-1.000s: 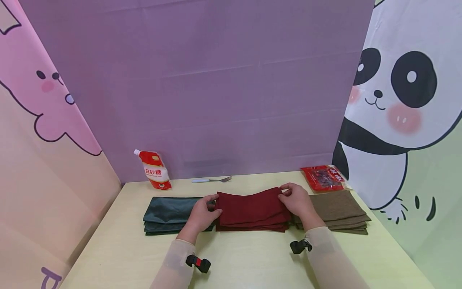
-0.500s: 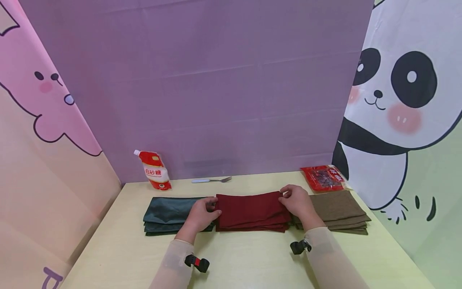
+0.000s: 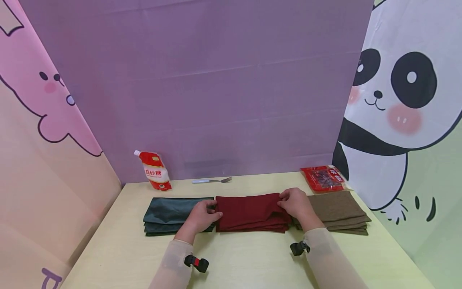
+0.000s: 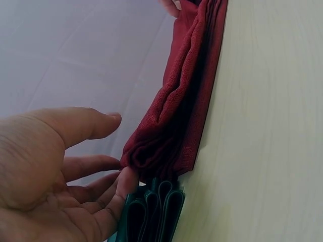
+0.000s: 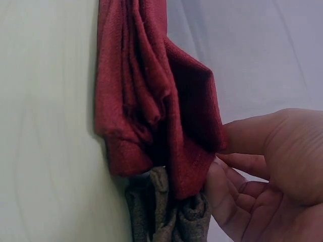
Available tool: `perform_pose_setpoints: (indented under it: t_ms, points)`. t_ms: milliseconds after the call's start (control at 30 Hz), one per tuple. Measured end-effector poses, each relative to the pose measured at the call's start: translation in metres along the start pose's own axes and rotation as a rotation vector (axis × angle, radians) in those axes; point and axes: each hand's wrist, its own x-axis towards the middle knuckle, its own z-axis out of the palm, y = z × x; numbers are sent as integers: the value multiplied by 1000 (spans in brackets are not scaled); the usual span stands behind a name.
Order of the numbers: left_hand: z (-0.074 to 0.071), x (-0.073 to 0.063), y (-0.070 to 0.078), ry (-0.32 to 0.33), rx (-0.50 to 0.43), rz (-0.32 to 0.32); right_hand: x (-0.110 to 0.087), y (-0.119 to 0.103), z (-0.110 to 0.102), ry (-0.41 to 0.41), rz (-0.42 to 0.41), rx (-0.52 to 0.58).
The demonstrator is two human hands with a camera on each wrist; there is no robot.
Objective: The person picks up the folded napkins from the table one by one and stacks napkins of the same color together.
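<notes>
A stack of folded dark red cloth (image 3: 249,212) lies between a folded teal cloth stack (image 3: 169,212) and a folded brown cloth stack (image 3: 339,210). At its left end is my left hand (image 3: 200,216); in the left wrist view the thumb stands off the fabric while the fingertips (image 4: 128,181) touch the edge, beside the teal folds (image 4: 154,212). My right hand (image 3: 297,204) pinches the red cloth's far right corner between thumb and fingers. In the right wrist view, that upper layer (image 5: 194,101) is lifted into a loose flap above the lower folds.
Behind the cloths stand a red and white sugar pouch (image 3: 156,170) at left and a fork (image 3: 213,180) lying flat. A red food packet (image 3: 323,178) is at the back right. A purple backdrop (image 3: 223,100) closes off the pale table's (image 3: 249,261) far edge.
The red cloth's raised far edge has come down, its left corner first. My left hand has loosened from that corner; my right hand has lowered slightly, still gripping its corner.
</notes>
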Motion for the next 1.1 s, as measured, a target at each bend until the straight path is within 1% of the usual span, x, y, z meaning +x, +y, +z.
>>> perform_pose_setpoints:
  t_ms: [200, 400, 733, 800, 900, 967, 1100]
  points:
    - [1, -1, 2, 2, -1, -3, -1, -1, -1, 8, -24, -32]
    - [3, 0, 3, 6, 12, -8, -3, 2, 0, -3, -17, -42]
    - [3, 1, 5, 29, 33, 13, 0, 4, 0, -10, -13, -41]
    - [4, 1, 4, 40, 28, 31, 1, 4, 0, -15, -19, -44]
    - [5, 2, 2, 69, 24, 66, 0, 5, -1, -9, -55, -47]
    - [4, 2, 0, 100, 24, 100, 0, 5, -3, 14, -101, -57]
    - [2, 0, -1, 164, 42, 142, -2, 7, -8, 63, -188, -71]
